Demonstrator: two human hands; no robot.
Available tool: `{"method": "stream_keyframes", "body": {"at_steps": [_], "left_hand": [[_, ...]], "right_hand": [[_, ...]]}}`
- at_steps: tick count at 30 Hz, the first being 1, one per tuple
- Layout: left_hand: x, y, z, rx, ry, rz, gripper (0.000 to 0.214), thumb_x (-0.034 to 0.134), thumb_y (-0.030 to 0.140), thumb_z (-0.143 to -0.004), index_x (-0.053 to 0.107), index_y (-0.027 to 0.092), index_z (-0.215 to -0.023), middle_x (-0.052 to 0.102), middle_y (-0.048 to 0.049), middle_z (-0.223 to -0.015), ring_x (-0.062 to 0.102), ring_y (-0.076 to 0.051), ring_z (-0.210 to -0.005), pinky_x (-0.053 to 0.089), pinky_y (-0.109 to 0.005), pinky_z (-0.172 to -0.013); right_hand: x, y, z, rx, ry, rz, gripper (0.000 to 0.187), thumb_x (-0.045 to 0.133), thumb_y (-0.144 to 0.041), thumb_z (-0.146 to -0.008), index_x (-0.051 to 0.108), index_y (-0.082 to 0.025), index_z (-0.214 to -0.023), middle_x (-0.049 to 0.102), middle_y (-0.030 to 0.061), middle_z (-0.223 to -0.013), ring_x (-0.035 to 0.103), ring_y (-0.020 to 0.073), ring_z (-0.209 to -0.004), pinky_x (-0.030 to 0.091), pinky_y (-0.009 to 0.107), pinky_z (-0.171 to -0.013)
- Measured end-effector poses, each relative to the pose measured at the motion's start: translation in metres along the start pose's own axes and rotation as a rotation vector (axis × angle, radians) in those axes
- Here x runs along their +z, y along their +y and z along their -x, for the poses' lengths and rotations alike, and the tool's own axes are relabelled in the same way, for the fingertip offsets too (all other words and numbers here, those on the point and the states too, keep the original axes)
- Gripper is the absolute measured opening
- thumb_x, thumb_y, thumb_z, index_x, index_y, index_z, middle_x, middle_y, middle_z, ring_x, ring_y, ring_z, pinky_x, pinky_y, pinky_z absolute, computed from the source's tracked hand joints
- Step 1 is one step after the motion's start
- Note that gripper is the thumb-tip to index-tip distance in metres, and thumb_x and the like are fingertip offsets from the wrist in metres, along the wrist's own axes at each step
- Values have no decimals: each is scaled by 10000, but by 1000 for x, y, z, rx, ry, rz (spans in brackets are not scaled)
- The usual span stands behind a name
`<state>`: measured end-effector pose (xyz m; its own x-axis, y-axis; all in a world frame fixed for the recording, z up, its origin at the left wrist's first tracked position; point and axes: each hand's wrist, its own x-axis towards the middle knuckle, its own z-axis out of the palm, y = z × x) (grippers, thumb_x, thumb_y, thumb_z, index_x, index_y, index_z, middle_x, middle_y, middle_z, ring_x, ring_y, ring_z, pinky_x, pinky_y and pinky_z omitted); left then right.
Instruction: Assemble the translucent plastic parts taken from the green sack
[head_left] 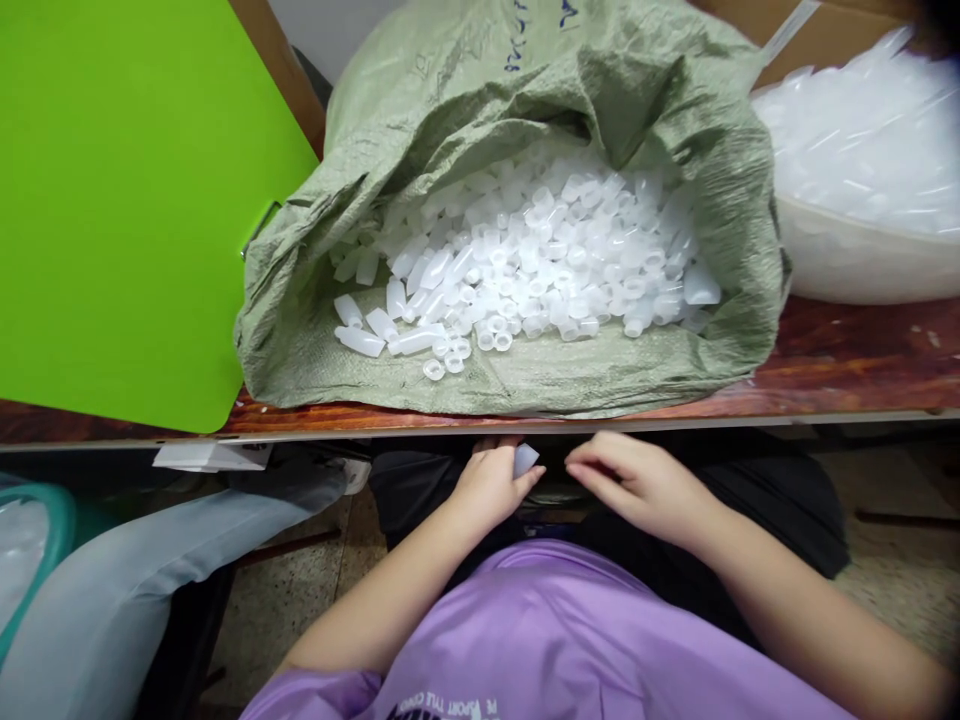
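Observation:
My left hand, just below the table edge, is closed around a small translucent white plastic piece, which sticks out between the thumb and fingers. To its right, my right hand is apart from it, with curled fingers and the thumb drawn toward the fingertips. Whether anything small sits in that pinch is hidden. Beyond both hands, a green woven sack lies open toward me on the table. Many translucent white plastic tube pieces are heaped in its mouth, several lying loose near its front.
A bright green board stands left of the sack. At right, a white tub is heaped with clear plastic pieces. The reddish wooden table ends above my lap. Another person's grey-clad leg and a teal basin are at lower left.

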<state>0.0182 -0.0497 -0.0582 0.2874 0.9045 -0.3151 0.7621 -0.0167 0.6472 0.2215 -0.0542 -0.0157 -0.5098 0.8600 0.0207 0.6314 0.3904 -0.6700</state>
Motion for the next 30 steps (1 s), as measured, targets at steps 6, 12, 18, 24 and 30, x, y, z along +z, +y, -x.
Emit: {"method": "stream_keyframes", "body": {"at_steps": [6, 12, 18, 24, 30], "left_hand": [[-12, 15, 12, -6, -126, -98, 519, 461, 609, -779, 540, 156, -1019, 583, -105, -946, 556, -250, -848, 419, -349, -752], [-18, 10, 23, 69, -208, 335, 432, 337, 517, -881, 535, 144, -970, 558, -57, -836, 518, -144, -709, 435, -299, -698], [-22, 6, 25, -135, -280, 1088, 425, 659, 397, -738, 522, 134, -1042, 637, -75, -881, 618, -150, -749, 482, -274, -688], [-26, 16, 24, -229, -230, 1437, 345, 707, 347, -709, 557, 116, -917, 658, -55, -789, 638, -110, -647, 498, -196, -617], [-21, 21, 27, -206, -355, 1513, 286, 619, 392, -777, 523, 124, -803, 617, -21, -588, 584, -103, -453, 483, -193, -473]], "right_hand": [[-50, -10, -69, 224, 438, 513, 268, 504, -386, -838, 620, -165, -937, 642, 94, -874, 594, 241, -802, 424, 321, -651], [-45, -5, -111, 334, 295, 699, 316, 518, -389, -824, 600, -108, -941, 611, 143, -931, 604, 278, -776, 418, 339, -603], [-41, 1, -82, 192, 412, 524, 287, 502, -384, -847, 558, -129, -965, 599, 113, -905, 591, 245, -805, 452, 333, -671], [-22, -17, -27, -228, 395, 106, 316, 469, -281, -883, 466, -181, -1183, 604, 60, -872, 584, 163, -784, 486, 278, -694], [7, -24, -4, -474, 338, -138, 361, 579, -165, -821, 489, -235, -1163, 643, 46, -918, 600, 152, -851, 501, 287, -749]]}}
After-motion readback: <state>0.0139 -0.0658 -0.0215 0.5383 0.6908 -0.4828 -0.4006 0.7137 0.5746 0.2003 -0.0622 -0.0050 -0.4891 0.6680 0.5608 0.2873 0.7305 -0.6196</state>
